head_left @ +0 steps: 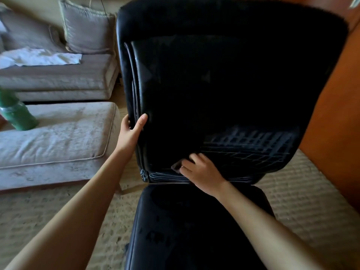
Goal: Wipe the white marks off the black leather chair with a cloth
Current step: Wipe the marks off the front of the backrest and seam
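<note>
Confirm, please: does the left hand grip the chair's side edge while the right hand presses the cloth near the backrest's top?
Not the top: the head view shows the right hand pressing the cloth low on the backrest, by white marks. The left hand grips its edge.

Chair (224,84) – glossy black leather; sofa (58,78) – soft velvety fabric.

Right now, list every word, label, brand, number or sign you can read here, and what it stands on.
None can be read.
White marks on the black leather chair: drawn grid lines, no letters.
Small white scribble at the backrest's lower left corner: no clear letter or sign.
Green bottle: blurred, no label legible.
</note>
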### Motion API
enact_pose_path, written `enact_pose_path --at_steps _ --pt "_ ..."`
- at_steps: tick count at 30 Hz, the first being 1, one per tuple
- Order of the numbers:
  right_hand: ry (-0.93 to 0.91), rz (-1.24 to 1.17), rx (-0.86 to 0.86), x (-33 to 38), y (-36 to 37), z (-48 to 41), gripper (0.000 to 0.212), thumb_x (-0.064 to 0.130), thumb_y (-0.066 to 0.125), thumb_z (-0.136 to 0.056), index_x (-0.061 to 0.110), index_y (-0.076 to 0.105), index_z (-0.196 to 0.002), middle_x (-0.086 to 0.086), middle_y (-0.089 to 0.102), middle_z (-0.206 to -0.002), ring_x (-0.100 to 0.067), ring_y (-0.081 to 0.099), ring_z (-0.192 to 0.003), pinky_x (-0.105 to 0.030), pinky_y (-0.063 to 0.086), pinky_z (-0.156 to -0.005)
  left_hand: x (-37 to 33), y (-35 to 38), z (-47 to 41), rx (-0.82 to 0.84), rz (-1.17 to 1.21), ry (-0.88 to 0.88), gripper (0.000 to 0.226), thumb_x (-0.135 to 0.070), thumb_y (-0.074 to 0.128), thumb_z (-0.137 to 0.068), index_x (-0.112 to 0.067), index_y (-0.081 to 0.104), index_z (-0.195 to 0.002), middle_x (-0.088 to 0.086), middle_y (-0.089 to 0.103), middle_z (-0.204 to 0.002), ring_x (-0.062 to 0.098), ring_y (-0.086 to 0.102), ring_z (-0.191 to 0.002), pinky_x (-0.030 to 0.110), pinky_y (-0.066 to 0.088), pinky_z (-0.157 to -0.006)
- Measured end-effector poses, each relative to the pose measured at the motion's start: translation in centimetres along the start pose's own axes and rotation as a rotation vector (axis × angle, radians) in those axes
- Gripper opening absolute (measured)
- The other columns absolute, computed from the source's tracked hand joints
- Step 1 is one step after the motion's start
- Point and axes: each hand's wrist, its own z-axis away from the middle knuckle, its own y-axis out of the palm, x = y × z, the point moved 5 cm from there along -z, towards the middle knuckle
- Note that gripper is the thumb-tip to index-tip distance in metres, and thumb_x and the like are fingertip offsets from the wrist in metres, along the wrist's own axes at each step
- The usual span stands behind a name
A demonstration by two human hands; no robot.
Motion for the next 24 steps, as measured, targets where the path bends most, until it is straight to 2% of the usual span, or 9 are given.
enact_pose_path --at_steps 3,8,11,13,15,17,18,20,24 --pt "-0.056 0.071 0.017 -2.1 -1.4 -0.6 0.016 0.007 0.052 -0.083 0.018 0.061 -0.075 -0.001 0.06 -0.08 -0.025 0.053 -0.076 -0.037 0.041 -0.071 -0.3 -0.1 0.0 0.029 -0.033 0.016 0.067 -0.057 0.066 -0.078 -0.015 0.052 -0.128 0.005 0.064 -0.12 0.013 0.063 -0.108 0.027 0.05 -0.091" --pt "0.258 0.195 -0.306 -11.4 -9.5 -3.9 0.016 0.002 0.061 -0.078 0.016 0.065 -0.075 0.0 0.064 -0.081 -0.023 0.047 -0.08 -0.035 0.035 -0.07 -0.6 -0.1 0.4 0.052 -0.038 -0.008 0.058 -0.052 0.064 -0.082 -0.015 0.053 -0.126 0.006 0.065 -0.119 0.014 0.063 -0.108 0.03 0.049 -0.094" --pt "0.385 0.207 -0.329 -12.4 -9.8 -2.7 0.016 -0.003 0.059 -0.075 0.012 0.066 -0.076 -0.004 0.065 -0.083 -0.026 0.049 -0.078 -0.036 0.036 -0.068 -0.9 -0.1 0.7 0.072 -0.021 -0.027 0.058 -0.05 0.063 -0.08 -0.016 0.054 -0.126 0.003 0.066 -0.117 0.013 0.063 -0.107 0.028 0.049 -0.093" --pt "0.287 0.197 -0.227 -9.4 -7.5 -1.0 0.014 0.0 0.059 -0.079 0.013 0.061 -0.074 -0.005 0.061 -0.078 -0.027 0.052 -0.074 -0.036 0.039 -0.065 -1.3 -0.2 1.1 0.071 -0.025 -0.025 0.059 -0.05 0.064 -0.08 -0.014 0.054 -0.125 0.004 0.067 -0.117 0.015 0.063 -0.108 0.031 0.049 -0.094" --pt "0.102 0.161 0.034 -5.5 -4.1 1.9 0.013 0.002 0.063 -0.076 0.014 0.061 -0.076 -0.005 0.059 -0.078 -0.028 0.055 -0.074 -0.037 0.044 -0.067 -1.3 -0.2 1.2 0.066 -0.012 -0.038 0.052 -0.044 0.063 -0.085 -0.011 0.054 -0.124 0.007 0.066 -0.117 0.02 0.062 -0.11 0.034 0.05 -0.095" --pt "-0.042 0.158 0.258 -3.9 -2.1 5.0 0.018 0.003 0.072 -0.067 0.016 0.065 -0.078 -0.003 0.06 -0.078 -0.027 0.057 -0.076 -0.038 0.046 -0.072 -1.2 0.0 1.3 0.062 -0.001 -0.044 0.04 -0.037 0.058 -0.091 -0.013 0.053 -0.123 0.002 0.066 -0.113 0.015 0.063 -0.106 0.026 0.053 -0.087" --pt "-0.02 0.177 0.285 -4.6 -2.1 5.7 0.019 0.006 0.075 -0.065 0.017 0.064 -0.077 -0.002 0.059 -0.077 -0.027 0.056 -0.076 -0.038 0.044 -0.072 -1.2 0.2 1.3 0.055 -0.002 -0.05 0.035 -0.036 0.056 -0.093 -0.017 0.051 -0.123 -0.004 0.065 -0.11 0.006 0.065 -0.099 0.018 0.053 -0.079" --pt "0.111 0.232 0.18 -7.5 -3.8 5.4 0.018 0.007 0.072 -0.067 0.017 0.06 -0.076 -0.003 0.056 -0.078 -0.027 0.052 -0.076 -0.038 0.037 -0.069 -1.4 0.3 1.5 0.024 -0.007 -0.058 0.03 -0.039 0.052 -0.095 -0.025 0.048 -0.121 -0.016 0.061 -0.101 -0.009 0.061 -0.081 0.007 0.046 -0.063" --pt "0.359 0.29 -0.231 -14.0 -11.0 2.3 0.015 0.0 0.063 -0.069 0.011 0.064 -0.079 -0.008 0.061 -0.084 -0.028 0.046 -0.081 -0.037 0.034 -0.066 -1.3 0.3 2.1 -0.033 -0.021 -0.078 0.031 -0.041 0.049 -0.096 -0.025 0.046 -0.122 -0.017 0.057 -0.093 -0.005 0.056 -0.079 0.008 0.044 -0.057"
